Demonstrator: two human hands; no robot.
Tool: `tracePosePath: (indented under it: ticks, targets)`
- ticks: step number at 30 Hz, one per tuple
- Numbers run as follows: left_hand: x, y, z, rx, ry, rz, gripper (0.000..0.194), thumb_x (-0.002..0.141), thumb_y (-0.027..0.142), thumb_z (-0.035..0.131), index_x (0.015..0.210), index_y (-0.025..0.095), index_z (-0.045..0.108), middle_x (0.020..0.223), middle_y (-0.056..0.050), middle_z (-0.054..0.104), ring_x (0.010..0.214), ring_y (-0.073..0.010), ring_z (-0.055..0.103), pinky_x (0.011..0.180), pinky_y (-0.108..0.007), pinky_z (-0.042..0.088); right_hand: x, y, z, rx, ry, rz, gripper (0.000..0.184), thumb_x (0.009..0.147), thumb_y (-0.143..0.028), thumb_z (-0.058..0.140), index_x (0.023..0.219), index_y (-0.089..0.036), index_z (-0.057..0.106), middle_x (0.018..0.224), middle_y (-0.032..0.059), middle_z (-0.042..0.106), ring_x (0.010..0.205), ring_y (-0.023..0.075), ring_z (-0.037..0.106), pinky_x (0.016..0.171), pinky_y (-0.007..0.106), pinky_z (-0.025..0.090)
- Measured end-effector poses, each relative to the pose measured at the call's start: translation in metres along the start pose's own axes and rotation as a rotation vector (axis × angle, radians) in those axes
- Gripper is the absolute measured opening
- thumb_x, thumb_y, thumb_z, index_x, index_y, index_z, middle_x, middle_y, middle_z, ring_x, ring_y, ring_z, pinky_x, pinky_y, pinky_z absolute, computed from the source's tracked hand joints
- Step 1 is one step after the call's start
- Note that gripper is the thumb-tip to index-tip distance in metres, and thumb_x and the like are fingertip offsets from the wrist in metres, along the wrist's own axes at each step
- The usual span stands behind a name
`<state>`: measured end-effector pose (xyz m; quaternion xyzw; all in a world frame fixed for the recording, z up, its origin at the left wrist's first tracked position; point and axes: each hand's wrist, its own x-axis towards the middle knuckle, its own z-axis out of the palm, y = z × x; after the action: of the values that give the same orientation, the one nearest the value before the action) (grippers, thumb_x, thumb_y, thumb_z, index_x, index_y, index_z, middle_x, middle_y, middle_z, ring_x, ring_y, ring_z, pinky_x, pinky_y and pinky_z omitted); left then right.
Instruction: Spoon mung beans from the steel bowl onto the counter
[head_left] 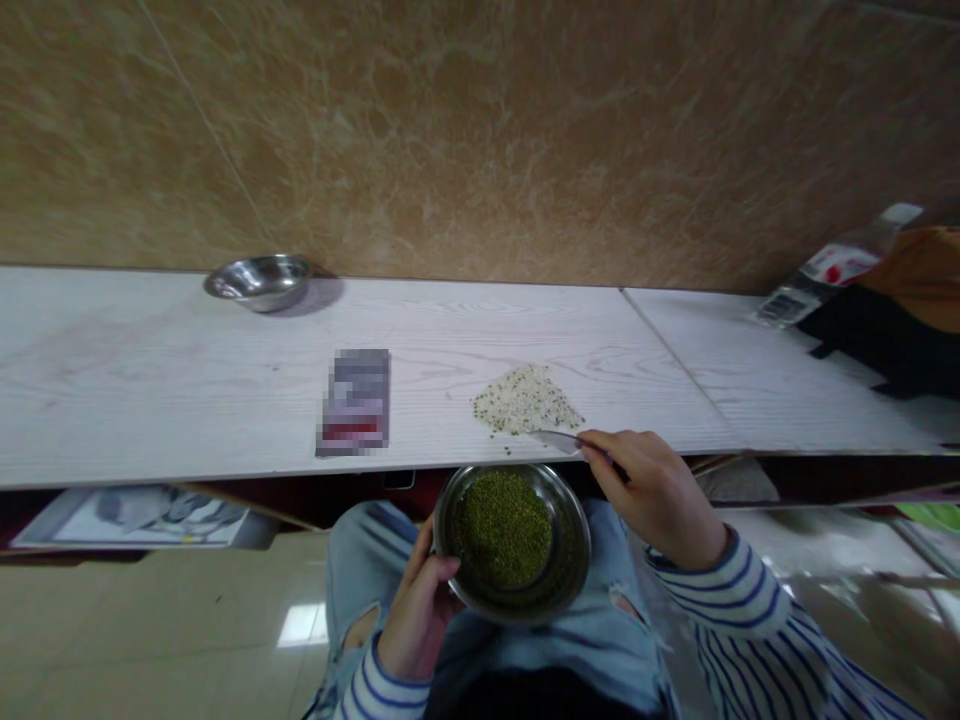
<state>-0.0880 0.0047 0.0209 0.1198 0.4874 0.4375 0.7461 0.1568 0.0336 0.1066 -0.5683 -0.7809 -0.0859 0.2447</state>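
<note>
My left hand [424, 610] grips the left rim of a steel bowl [574, 560], thumb on the inner edge. The bowl is tilted over my lap, just below the table's front edge, and holds green mung beans [504, 525]. My right hand [652, 485] is closed on the handle of a small metal knife [556, 440]. Its blade lies at the near edge of a spread pile of white rice grains [529, 400] mixed with green beans. A few loose beans lie between the pile and the table's edge.
The pale wooden table [187, 400] runs along a brown marbled wall. On it are another steel bowl [259, 285], a blurred-out phone-shaped item [356, 402], and at right a plastic bottle [836, 265] beside a dark and orange bag [900, 310]. Below is an open shelf with papers [150, 515].
</note>
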Motion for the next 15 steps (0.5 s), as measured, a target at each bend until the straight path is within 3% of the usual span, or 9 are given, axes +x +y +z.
tracePosePath:
  ticks: [6, 15]
  targets:
    - [-0.003, 0.001, 0.001, 0.008, 0.024, -0.007, 0.073, 0.063, 0.021, 0.060, 0.134, 0.026, 0.045, 0.117, -0.006, 0.060, 0.093, -0.0260, 0.056, 0.063, -0.033, 0.045, 0.007, -0.013, 0.008, -0.004, -0.040, -0.015, 0.022, 0.092, -0.022, 0.046, 0.105, -0.015, 0.062, 0.085, 0.0069, 0.069, 0.077, 0.0171, 0.062, 0.073, 0.033, 0.044]
    - [-0.002, 0.002, -0.002, -0.003, 0.013, 0.007, 0.066, 0.063, 0.018, 0.059, 0.128, 0.025, 0.050, 0.119, -0.007, 0.059, 0.092, -0.0240, 0.056, 0.061, -0.030, 0.046, 0.011, -0.011, 0.009, -0.062, -0.029, -0.028, 0.023, 0.092, -0.021, 0.045, 0.105, -0.013, 0.062, 0.084, 0.0079, 0.069, 0.076, 0.0175, 0.062, 0.071, 0.032, 0.043]
